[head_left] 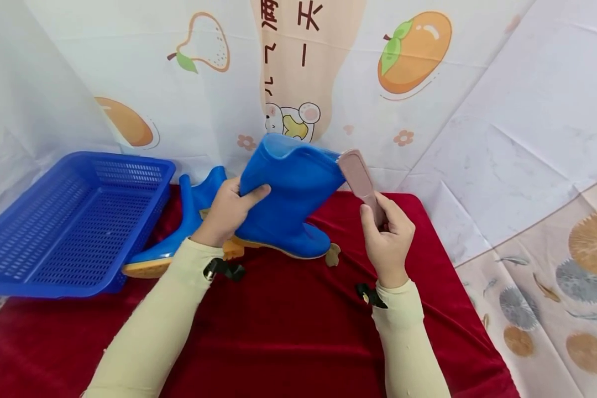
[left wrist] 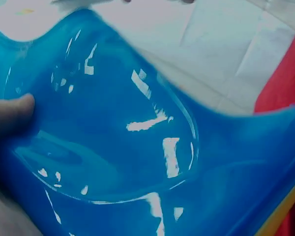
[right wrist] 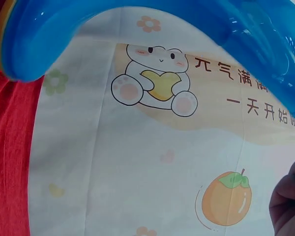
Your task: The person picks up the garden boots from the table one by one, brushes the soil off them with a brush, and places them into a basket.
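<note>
My left hand (head_left: 226, 210) grips a blue rubber boot (head_left: 291, 188) by the back of its shaft, thumb on the near side and the other fingers hidden behind. The boot leans with its opening up and its toe to the right. In the left wrist view the glossy boot (left wrist: 113, 132) fills most of the picture. My right hand (head_left: 390, 237) holds a dusty-pink brush (head_left: 357, 174) by its handle, the flat head at the boot's upper right rim. Its bristles are out of sight. At the right wrist view's edge, part of the right hand (right wrist: 289, 196) shows.
A second blue boot (head_left: 183, 232) with a yellow sole stands left of the held one. Farther left is a blue plastic basket (head_left: 92, 287). A small tan piece (head_left: 333, 255) lies by the held boot's toe on the red cloth (head_left: 298, 326). A printed curtain (head_left: 358, 110) hangs behind.
</note>
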A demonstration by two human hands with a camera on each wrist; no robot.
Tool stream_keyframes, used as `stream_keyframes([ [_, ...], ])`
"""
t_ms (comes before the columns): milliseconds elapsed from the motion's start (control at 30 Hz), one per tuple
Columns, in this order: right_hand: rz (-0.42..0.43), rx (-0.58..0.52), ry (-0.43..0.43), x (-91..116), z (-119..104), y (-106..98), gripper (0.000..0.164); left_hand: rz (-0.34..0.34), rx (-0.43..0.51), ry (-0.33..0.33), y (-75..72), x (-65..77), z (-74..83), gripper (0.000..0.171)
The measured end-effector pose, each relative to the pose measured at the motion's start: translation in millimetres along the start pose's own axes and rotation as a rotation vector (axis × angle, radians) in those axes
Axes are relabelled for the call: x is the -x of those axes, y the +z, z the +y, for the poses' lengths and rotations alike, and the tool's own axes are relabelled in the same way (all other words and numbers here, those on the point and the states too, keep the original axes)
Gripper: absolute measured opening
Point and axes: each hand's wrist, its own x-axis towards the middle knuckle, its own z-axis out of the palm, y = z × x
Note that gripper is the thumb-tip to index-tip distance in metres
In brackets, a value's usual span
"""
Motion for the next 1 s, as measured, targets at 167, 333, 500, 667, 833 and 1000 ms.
stream_keyframes([
  [167, 0.031, 0.002, 0.019, 1.4, 3.2, 2.6, 0.022, -0.024, 0.129, -0.044, -18.3, -8.5, -0.4, 0.053],
  [333, -0.031, 0.03, 0.169, 1.7, 2.8, 5.3, 0.014, -0.032, 0.186, -0.05, -19.0, -13.3, -11.6, 0.053],
  [500, -0.12, 0.091, 0.352, -2.8, -9.7, 6.7, 0.016, -0.035, 0.157, -0.068, -13.7, -15.7, -25.7, 0.052],
  [667, -0.14, 0.147, 0.467, -6.0, -8.2, 6.1, 0.018, -0.037, 0.174, -0.046, -12.0, -19.6, -30.1, 0.049],
  [833, -0.205, 0.151, 0.463, -2.1, -4.3, 8.5, 0.018, -0.061, 0.13, -0.03, -9.8, -26.2, -34.1, 0.046],
  [1000, -0.269, 0.148, 0.402, 3.6, -1.3, 13.1, 0.016, -0.052, 0.15, -0.04, -13.7, -25.1, -42.5, 0.048],
])
